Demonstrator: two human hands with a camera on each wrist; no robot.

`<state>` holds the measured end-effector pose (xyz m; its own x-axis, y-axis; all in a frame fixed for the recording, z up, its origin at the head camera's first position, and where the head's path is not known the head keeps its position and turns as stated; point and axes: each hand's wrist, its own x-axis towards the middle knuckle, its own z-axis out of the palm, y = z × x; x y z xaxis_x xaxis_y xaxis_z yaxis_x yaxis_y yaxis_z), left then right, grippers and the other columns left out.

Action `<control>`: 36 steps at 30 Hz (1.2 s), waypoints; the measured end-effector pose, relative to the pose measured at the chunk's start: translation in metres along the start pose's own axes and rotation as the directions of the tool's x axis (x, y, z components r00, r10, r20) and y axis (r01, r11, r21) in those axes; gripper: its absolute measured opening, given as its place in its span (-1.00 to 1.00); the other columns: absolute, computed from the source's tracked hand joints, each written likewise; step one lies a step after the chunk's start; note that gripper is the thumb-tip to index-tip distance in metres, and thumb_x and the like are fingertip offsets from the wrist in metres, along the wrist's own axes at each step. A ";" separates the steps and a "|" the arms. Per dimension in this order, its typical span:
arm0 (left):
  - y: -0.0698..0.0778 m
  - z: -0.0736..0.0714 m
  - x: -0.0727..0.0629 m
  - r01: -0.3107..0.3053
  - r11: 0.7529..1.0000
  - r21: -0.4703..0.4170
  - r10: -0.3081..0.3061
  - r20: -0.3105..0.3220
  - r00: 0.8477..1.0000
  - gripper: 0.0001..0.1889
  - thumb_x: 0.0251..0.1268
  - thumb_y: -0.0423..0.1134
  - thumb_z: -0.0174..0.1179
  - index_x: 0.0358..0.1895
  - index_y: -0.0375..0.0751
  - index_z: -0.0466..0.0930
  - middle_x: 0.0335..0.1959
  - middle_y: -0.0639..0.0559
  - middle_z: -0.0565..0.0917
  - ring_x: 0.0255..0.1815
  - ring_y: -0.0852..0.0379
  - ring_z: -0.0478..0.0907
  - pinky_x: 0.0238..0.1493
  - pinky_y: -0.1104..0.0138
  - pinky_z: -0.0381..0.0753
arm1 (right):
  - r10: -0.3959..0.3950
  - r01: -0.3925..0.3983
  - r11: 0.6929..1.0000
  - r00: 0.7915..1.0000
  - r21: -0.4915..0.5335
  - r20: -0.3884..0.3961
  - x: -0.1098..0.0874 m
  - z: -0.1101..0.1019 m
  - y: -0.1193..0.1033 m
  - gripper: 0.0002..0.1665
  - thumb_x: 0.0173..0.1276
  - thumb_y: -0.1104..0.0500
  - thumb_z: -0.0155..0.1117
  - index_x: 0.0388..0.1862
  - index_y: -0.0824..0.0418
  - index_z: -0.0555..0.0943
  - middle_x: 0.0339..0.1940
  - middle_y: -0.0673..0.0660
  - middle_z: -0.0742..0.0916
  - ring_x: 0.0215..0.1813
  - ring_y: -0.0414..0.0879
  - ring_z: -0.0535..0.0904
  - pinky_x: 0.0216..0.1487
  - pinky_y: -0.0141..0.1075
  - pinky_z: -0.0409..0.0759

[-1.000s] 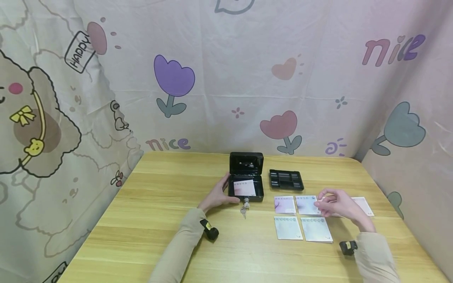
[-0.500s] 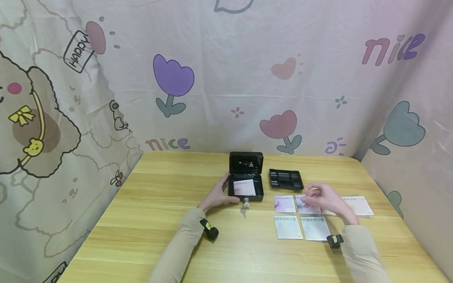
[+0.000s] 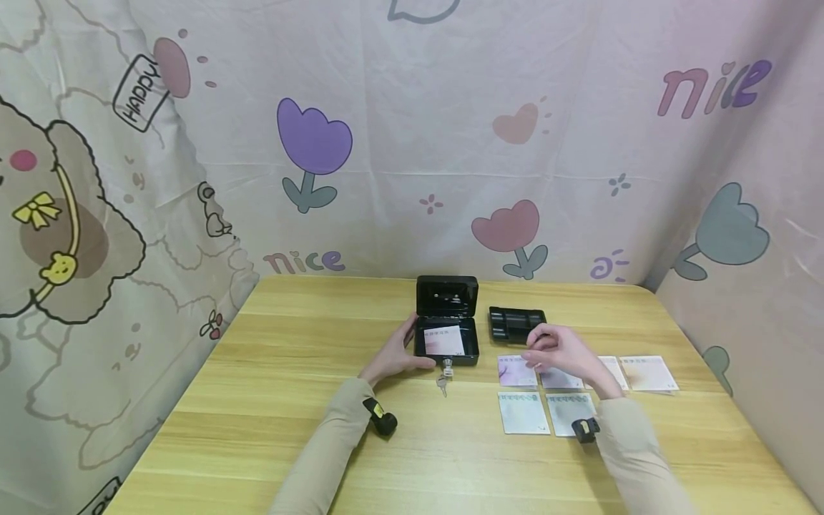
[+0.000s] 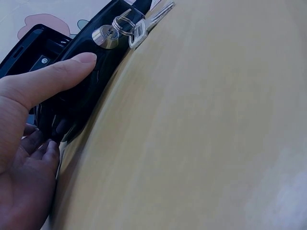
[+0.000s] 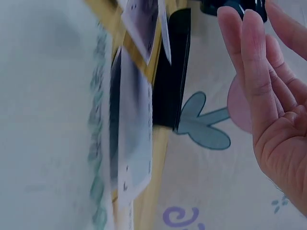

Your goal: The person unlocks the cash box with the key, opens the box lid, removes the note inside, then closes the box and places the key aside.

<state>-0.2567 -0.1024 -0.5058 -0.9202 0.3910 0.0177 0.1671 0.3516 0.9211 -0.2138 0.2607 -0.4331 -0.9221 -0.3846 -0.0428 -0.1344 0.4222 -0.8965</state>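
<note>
Purple in the head view, the note (image 3: 513,374) reaches left from beneath the right hand (image 3: 566,352), the nearer one, long axis along the far edge of the surface (image 3: 322,343). Left wrist: left hand (image 4: 13,120), thumb spread, braces the box (image 4: 84,93). Right wrist: fingers loose, pinching nothing.

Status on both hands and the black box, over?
Left hand grips open black box. Right hand empty, above paper notes. One note visible inside; lid raised, nothing visibly blocking.
</note>
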 end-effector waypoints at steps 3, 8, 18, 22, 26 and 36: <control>0.000 0.000 0.000 0.005 1.000 -0.002 -0.005 0.000 1.000 0.30 -0.07 -0.20 0.60 0.64 -0.24 -0.22 0.68 -0.20 -0.12 0.67 -0.19 -0.03 0.68 0.05 0.03 | -0.025 0.025 1.000 1.000 0.015 0.014 0.006 0.005 -0.002 -0.54 0.31 0.31 0.39 -0.03 0.61 0.42 -0.24 0.44 0.78 -0.26 0.04 0.80 -0.21 -0.09 0.84; 0.000 0.000 0.001 0.002 1.000 -0.001 -0.002 -0.003 1.000 0.29 -0.07 -0.21 0.60 0.64 -0.25 -0.21 0.68 -0.21 -0.12 0.67 -0.20 -0.04 0.68 0.05 0.03 | -0.055 0.055 0.998 0.998 -0.004 0.017 0.015 0.014 -0.008 -0.58 0.31 0.31 0.38 -0.04 0.59 0.44 -0.22 0.47 0.78 -0.25 0.11 0.80 -0.24 -0.15 0.83; 0.004 0.000 -0.001 -0.014 1.000 -0.018 0.014 -0.007 1.000 0.27 -0.05 -0.24 0.59 0.63 -0.32 -0.19 0.67 -0.25 -0.12 0.67 -0.22 -0.04 0.68 0.05 0.02 | -0.116 0.116 0.993 0.993 -0.030 0.000 0.030 0.032 -0.024 -0.70 0.30 0.35 0.38 -0.09 0.50 0.51 -0.19 0.45 0.78 -0.19 0.18 0.79 -0.21 -0.05 0.83; 0.004 0.000 -0.001 -0.017 1.000 -0.021 0.017 -0.008 1.000 0.27 -0.06 -0.24 0.59 0.63 -0.32 -0.19 0.67 -0.26 -0.11 0.67 -0.24 -0.04 0.68 0.03 0.02 | -0.145 0.143 0.988 0.989 -0.062 -0.034 0.039 0.041 -0.025 -0.70 0.28 0.34 0.41 -0.10 0.47 0.54 -0.20 0.40 0.80 -0.19 0.14 0.80 -0.22 -0.15 0.83; 0.004 0.000 -0.001 -0.014 1.000 -0.010 0.014 -0.010 1.000 0.27 -0.06 -0.23 0.59 0.63 -0.32 -0.19 0.67 -0.25 -0.11 0.66 -0.25 -0.03 0.67 0.03 0.03 | -0.157 0.152 0.983 0.986 -0.100 -0.046 0.048 0.051 -0.024 -0.71 0.29 0.31 0.41 -0.10 0.43 0.55 -0.17 0.35 0.81 -0.14 0.07 0.80 -0.15 -0.31 0.80; 0.004 0.001 -0.002 -0.007 1.000 -0.025 0.007 -0.006 1.000 0.28 -0.05 -0.20 0.59 0.63 -0.30 -0.20 0.68 -0.24 -0.12 0.67 -0.24 -0.04 0.68 0.02 0.01 | -0.129 0.122 0.986 0.990 -0.114 -0.053 0.063 0.070 -0.031 -0.69 0.31 0.27 0.40 -0.05 0.38 0.57 -0.02 0.42 0.77 0.06 0.17 0.76 0.02 -0.16 0.78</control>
<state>-0.2541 -0.1011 -0.5027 -0.9212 0.3881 0.0267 0.1650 0.3278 0.9302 -0.2422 0.1656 -0.4387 -0.9151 -0.3916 0.0967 -0.2867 0.4630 -0.8387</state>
